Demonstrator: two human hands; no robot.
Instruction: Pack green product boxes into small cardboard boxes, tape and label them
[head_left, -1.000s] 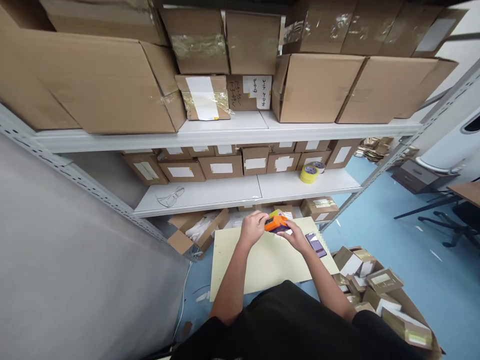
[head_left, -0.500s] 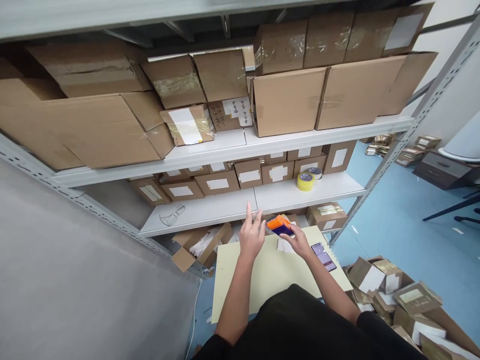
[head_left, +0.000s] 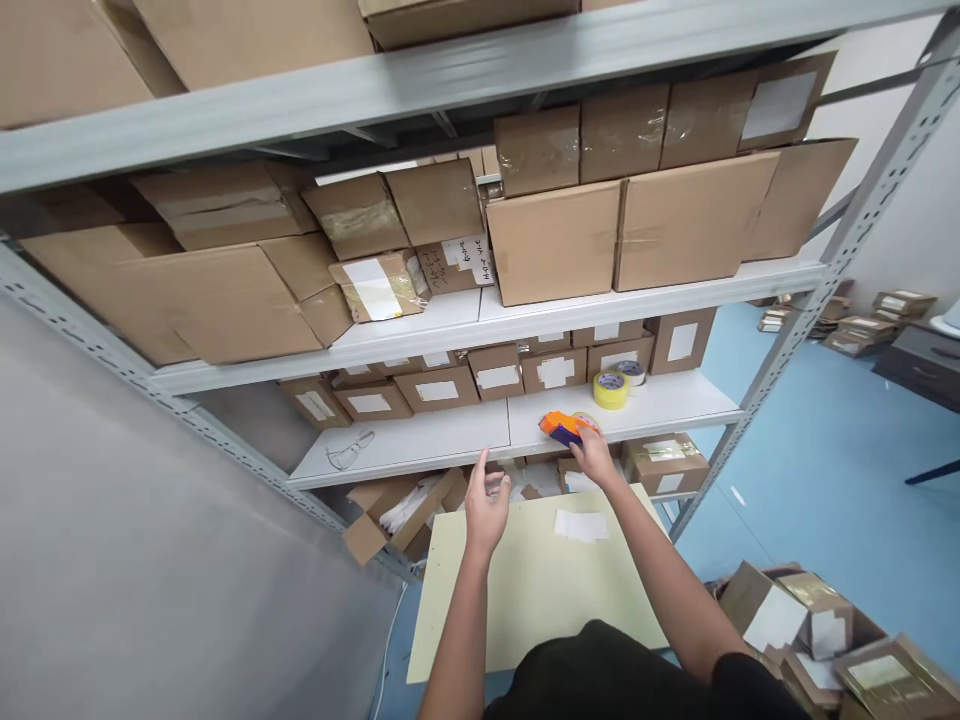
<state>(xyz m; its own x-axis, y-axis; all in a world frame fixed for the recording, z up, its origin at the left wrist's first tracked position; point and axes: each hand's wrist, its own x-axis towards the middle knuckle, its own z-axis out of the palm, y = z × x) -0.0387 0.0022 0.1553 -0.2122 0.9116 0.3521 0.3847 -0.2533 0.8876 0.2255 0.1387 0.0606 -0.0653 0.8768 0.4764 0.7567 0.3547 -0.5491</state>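
Orange dispenser moved nearer yellow tape roll | I see right hand grasping it | left hand loosely open, left of roll

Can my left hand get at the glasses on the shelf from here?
Probably yes: your left hand looks empty, and nothing visible stands between it and the glasses lying on the shelf.
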